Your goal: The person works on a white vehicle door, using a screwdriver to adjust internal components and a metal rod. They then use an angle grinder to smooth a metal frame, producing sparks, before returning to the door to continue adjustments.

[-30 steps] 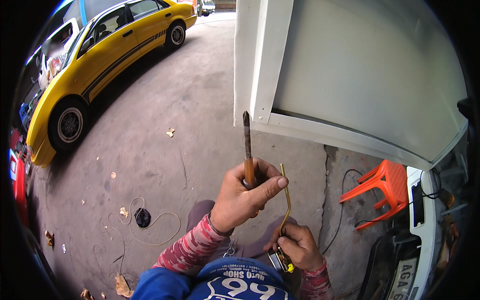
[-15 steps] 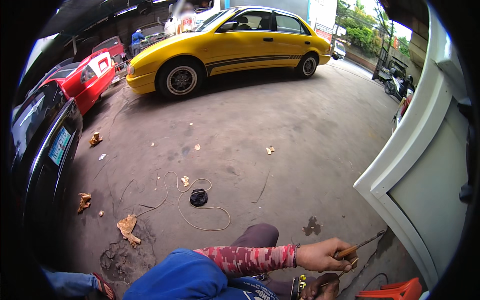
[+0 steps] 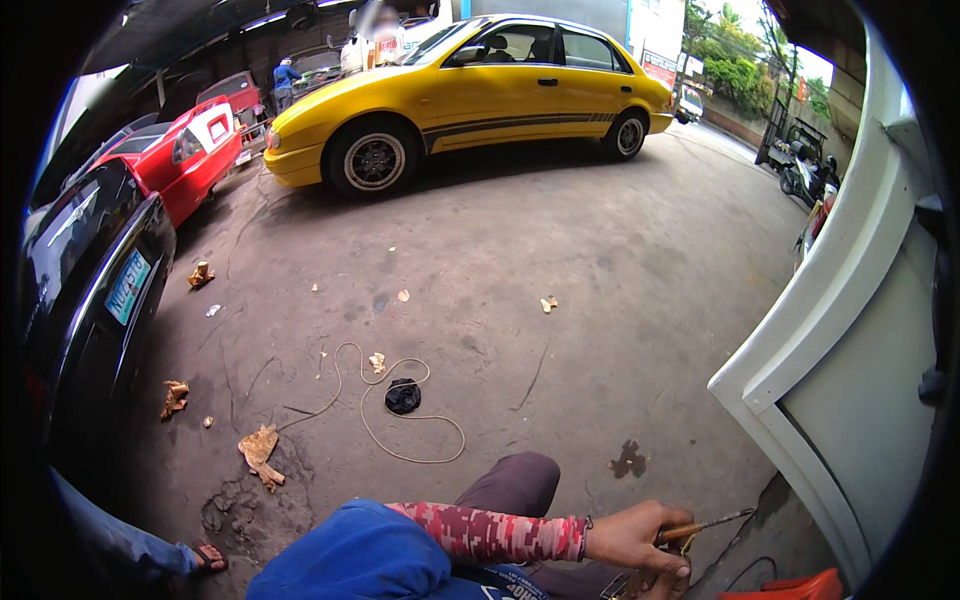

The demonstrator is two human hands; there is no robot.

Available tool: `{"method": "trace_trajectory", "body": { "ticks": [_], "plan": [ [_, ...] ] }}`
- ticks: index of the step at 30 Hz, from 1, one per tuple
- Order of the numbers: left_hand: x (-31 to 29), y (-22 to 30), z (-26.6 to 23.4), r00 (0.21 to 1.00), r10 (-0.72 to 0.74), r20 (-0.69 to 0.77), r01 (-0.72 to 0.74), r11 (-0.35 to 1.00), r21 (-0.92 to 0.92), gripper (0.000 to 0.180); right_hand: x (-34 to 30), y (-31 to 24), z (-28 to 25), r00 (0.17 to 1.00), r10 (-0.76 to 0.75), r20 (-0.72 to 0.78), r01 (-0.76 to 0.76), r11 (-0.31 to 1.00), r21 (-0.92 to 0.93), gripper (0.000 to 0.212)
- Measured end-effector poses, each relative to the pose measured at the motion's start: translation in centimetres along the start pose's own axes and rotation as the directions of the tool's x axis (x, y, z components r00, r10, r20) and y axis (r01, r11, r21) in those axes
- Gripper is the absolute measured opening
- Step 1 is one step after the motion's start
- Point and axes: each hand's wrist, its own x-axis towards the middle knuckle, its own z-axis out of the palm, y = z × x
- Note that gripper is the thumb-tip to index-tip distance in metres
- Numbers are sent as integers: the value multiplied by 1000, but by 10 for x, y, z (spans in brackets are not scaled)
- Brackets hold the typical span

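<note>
My left arm, in a red and white patterned sleeve, reaches to the lower right. My left hand [image 3: 632, 535] is closed around the wooden handle of a slim tool [image 3: 715, 522]. Its dark metal shaft points right, toward the white panel; the exact kind of tool cannot be made out. Just below, at the picture's lower edge, my right hand [image 3: 664, 581] is partly in view with a metallic band at its wrist. Its fingers are bent close under the left hand, and what they hold is hidden.
A white panel [image 3: 830, 320] rises on the right, above a red plastic piece [image 3: 800, 586]. On the floor lie a looped cord [image 3: 461, 440], black cloth [image 3: 403, 396] and crumpled brown paper [image 3: 261, 455]. A sandalled foot [image 3: 209, 558] is at left; a yellow car [image 3: 490, 95] stands beyond.
My left hand and the tool have shifted slightly left and down. My right hand now sits closer beneath the left one. The background has moved slightly right in view.
</note>
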Motion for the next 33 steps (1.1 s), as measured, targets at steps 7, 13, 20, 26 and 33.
{"method": "trace_trajectory", "body": {
  "ticks": [7,13,20,26,33],
  "plan": [
    [0,-12,-3,995,42,-90,-40,999,22,23,11,0,-25,999,19,35,-26,977,212,30],
    [-1,2,-7,960,-256,-116,249,966,-67,18,10,10,-33,996,57,-65,-57,998,-10,20],
    [-6,20,-2,953,-302,-30,298,949,-100,19,8,-5,-27,995,84,43,-83,996,-28,18],
    [-7,16,-11,905,-410,112,425,884,-194,30,7,4,-26,994,21,109,-8,993,-118,15],
    [-8,12,-14,942,-335,-9,326,923,-207,37,8,5,-30,990,62,125,-40,985,-171,12]
  ]
}}
